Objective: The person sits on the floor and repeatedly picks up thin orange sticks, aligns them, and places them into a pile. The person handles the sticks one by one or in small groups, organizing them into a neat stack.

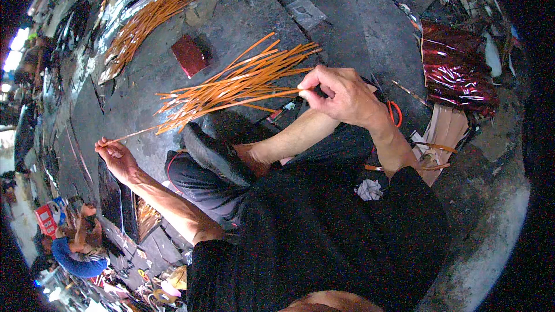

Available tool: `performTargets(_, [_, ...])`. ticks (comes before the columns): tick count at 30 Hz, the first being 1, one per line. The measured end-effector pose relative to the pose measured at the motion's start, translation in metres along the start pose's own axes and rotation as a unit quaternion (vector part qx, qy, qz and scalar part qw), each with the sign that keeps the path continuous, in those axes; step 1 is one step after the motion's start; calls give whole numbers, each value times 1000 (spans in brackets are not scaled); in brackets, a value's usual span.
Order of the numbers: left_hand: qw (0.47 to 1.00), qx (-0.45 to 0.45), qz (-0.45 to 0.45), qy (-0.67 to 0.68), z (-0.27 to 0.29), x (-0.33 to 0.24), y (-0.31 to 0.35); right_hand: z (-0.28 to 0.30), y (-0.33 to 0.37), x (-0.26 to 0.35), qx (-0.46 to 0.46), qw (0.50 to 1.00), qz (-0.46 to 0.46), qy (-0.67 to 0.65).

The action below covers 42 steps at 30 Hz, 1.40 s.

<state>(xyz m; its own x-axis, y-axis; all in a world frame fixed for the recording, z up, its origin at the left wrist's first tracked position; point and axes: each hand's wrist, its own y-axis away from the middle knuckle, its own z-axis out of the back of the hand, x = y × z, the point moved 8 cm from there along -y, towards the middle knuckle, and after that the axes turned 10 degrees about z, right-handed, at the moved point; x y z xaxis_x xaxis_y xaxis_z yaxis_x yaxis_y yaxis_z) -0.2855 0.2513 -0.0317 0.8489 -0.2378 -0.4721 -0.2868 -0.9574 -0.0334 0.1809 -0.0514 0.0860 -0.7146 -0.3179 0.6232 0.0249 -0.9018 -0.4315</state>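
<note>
A long, thin orange-brown strip (137, 134) stretches between my two hands, low over a loose pile of similar strips (231, 84) on the grey floor. My left hand (119, 160), out to the left, pinches one end between thumb and fingers. At the pile's right end my right hand (342, 96) pinches the strip between thumb and forefinger. Where it passes over the pile, the held strip is hard to tell from the others. Beyond the pile lies a dark red, rectangular block (189, 56).
A larger bundle of orange strips (156, 14) lies at the far left. Shiny dark red sheeting (457, 69) and cardboard (446, 130) lie to the right, with crumpled paper (369, 189) nearer me. Another person in blue (78, 260) is at the lower left.
</note>
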Motion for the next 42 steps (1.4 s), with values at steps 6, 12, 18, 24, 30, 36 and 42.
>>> performTargets(6, [960,-115,-44,-251,-6,33,5,35,-23,-31,-49,996,10,76])
performTargets(12, [852,-258,77,-450,62,84,12,89,53,-106,-137,962,-152,180])
performTargets(18, [829,-160,124,-522,67,99,9,175,242,-127,-145,891,-336,268])
performTargets(24, [828,-56,164,-533,-32,178,-9,126,435,-120,134,771,-582,224])
performTargets(30, [820,-12,171,-546,-73,215,-13,93,462,-123,162,750,-486,418])
performTargets(36, [817,17,163,-552,-103,240,12,157,372,-99,-201,778,-325,499])
performTargets(42, [796,106,221,-554,-198,310,69,198,241,-83,-256,766,-182,562])
